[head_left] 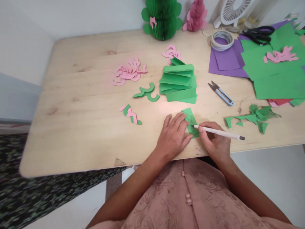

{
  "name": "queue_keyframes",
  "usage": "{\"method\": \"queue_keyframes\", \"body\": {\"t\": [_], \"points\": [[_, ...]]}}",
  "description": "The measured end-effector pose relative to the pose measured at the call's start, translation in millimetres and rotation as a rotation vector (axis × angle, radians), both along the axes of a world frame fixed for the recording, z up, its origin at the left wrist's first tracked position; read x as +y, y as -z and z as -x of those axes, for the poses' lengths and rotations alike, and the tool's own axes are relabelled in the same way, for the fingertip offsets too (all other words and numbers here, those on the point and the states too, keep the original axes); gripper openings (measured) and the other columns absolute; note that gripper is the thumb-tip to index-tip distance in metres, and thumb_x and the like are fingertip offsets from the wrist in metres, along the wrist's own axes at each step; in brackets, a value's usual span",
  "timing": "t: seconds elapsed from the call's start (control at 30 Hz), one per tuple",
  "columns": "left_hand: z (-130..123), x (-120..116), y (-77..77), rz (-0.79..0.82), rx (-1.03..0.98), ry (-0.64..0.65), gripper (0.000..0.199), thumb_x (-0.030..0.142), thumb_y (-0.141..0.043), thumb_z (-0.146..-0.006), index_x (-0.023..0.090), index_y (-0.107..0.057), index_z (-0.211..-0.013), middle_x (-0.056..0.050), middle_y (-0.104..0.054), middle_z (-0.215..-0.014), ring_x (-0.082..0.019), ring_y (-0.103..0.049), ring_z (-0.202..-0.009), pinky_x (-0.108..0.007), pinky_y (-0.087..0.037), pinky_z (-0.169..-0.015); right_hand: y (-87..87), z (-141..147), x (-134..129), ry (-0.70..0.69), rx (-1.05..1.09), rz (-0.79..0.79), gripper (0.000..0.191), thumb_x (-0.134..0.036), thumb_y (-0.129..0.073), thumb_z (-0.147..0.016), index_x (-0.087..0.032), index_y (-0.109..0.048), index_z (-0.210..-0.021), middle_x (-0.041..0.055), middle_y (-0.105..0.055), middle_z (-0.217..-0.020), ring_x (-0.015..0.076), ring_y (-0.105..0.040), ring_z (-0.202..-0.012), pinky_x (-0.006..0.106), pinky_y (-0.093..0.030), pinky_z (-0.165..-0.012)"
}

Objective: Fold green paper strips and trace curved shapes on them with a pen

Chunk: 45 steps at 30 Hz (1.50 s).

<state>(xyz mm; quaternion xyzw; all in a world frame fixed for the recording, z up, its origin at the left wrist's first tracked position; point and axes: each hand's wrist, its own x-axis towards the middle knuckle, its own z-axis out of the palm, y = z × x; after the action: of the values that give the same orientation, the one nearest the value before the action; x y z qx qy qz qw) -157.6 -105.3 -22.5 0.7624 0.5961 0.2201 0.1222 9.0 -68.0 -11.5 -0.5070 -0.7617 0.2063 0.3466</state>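
Observation:
My right hand point(215, 140) grips a white pen point(219, 131), its tip touching a small piece of green paper point(190, 120). Dark curved lines show on that paper. My left hand point(174, 133) lies flat with fingers stretched out, pressing on the paper's left edge. Just beyond sits a stack of folded green paper strips point(178, 84). To its left are green curvy cut-outs point(146, 92) and a heap of pink cut-outs point(128, 72). Nearer me, pink and green cut-outs point(130, 114) lie intertwined.
Blue thread snips point(221, 93) and green scraps point(256, 117) lie on the right. Behind them are green sheets point(274, 79), purple paper point(227, 60), a tape roll point(222, 40), black scissors point(258, 34) and a white fan point(235, 11). Green point(164, 19) and pink point(196, 17) honeycomb decorations stand at the back.

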Motion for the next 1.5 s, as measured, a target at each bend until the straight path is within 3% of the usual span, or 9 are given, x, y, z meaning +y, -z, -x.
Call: {"method": "queue_keyframes", "body": {"t": [0.83, 1.5], "points": [[0.2, 0.1, 0.6, -0.012, -0.009, 0.004, 0.03, 0.034, -0.053, -0.092, 0.013, -0.055, -0.113, -0.015, -0.056, -0.134, -0.027, -0.044, -0.134, -0.048, -0.025, -0.116, -0.5, -5.3, -0.2, -0.006, -0.031, -0.071, 0.008, -0.025, -0.059, -0.087, -0.022, -0.062, -0.08, -0.0001, -0.068, -0.074, 0.0152, -0.064, -0.066, 0.028, -0.047, -0.06], [-0.1, 0.3, -0.2, 0.001, -0.011, 0.003, 0.03, 0.034, -0.053, -0.092, 0.013, -0.056, -0.113, -0.015, -0.057, -0.134, -0.027, -0.043, -0.135, -0.049, -0.025, -0.116, 0.3, -2.0, -1.2, 0.008, -0.012, -0.015, 0.011, -0.029, -0.059, -0.087, -0.022, -0.063, -0.08, 0.0012, -0.068, -0.076, 0.016, -0.064, -0.066, 0.029, -0.048, -0.06]]}}
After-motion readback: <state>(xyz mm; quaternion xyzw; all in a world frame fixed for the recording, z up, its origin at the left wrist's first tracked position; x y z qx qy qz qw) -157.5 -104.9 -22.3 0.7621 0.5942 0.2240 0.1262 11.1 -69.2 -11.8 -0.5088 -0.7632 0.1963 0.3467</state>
